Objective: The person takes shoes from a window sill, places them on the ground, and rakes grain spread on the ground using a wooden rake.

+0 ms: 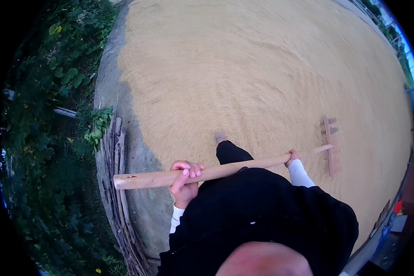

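Observation:
A long wooden handle (234, 168) crosses in front of my body, its thick squared end at the left. My left hand (185, 181) is wrapped round it near that end. Farther along, my right hand (291, 157) grips the thinner part. At the far right the handle joins a wooden rake head (329, 145) with short blocky teeth, which rests on a broad layer of tan grain (216, 83). Shallow ridges run through the grain.
A bundle of sticks (119, 184) lies along the bare concrete edge (145, 198) at the left, beside green plants (50, 161). One of my feet (220, 136) stands on the grain. Red and white objects (398, 216) sit at the lower right.

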Tool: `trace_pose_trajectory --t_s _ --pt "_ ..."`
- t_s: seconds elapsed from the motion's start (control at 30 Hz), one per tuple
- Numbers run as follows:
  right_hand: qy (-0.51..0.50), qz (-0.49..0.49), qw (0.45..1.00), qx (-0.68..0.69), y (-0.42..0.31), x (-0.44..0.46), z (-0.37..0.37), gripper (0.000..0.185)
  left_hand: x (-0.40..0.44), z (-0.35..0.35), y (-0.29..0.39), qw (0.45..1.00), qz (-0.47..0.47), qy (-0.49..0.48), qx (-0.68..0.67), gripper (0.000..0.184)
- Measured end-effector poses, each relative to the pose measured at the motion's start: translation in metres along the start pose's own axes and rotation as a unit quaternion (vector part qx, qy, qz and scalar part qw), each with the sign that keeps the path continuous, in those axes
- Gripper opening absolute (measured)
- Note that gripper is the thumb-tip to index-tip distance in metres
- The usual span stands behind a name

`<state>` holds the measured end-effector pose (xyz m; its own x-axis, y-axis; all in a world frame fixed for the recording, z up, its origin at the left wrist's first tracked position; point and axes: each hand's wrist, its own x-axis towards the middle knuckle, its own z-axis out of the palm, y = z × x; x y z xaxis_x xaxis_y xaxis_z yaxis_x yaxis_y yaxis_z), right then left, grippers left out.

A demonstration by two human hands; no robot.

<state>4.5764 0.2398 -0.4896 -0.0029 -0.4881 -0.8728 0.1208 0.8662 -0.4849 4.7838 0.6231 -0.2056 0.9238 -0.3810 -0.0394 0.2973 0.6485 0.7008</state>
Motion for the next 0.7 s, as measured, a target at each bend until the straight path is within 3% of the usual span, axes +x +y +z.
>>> trace_pose_trajectory --t_s 0.17,0.3,0.5,0.53,0.63,0.7 --pt "-0.001 0.026 0.997 0.075 0.0 -0.003 0.115 0.009 0.144 -0.015 0.042 1.0 -0.02 -0.008 -0.009 0.006" --pt "0.023 0.048 0.995 0.089 -0.017 -0.026 0.255 0.011 0.294 -0.028 0.089 0.999 -0.005 -0.052 -0.008 0.008" --pt "0.041 0.081 0.996 -0.01 0.013 -0.029 0.413 0.026 0.446 -0.05 0.231 0.995 0.065 -0.048 0.055 0.011" --pt "0.025 0.089 0.995 -0.023 0.005 -0.057 0.439 0.028 0.461 -0.045 0.286 0.994 0.068 -0.07 0.042 0.01" --pt "-0.022 0.083 0.996 -0.001 0.063 -0.038 0.511 0.029 0.506 -0.072 0.37 0.989 0.124 -0.013 0.081 0.011" --pt "-0.012 0.07 0.997 -0.012 0.098 -0.075 0.577 0.03 0.542 -0.084 0.42 0.986 0.103 -0.063 0.112 0.01"
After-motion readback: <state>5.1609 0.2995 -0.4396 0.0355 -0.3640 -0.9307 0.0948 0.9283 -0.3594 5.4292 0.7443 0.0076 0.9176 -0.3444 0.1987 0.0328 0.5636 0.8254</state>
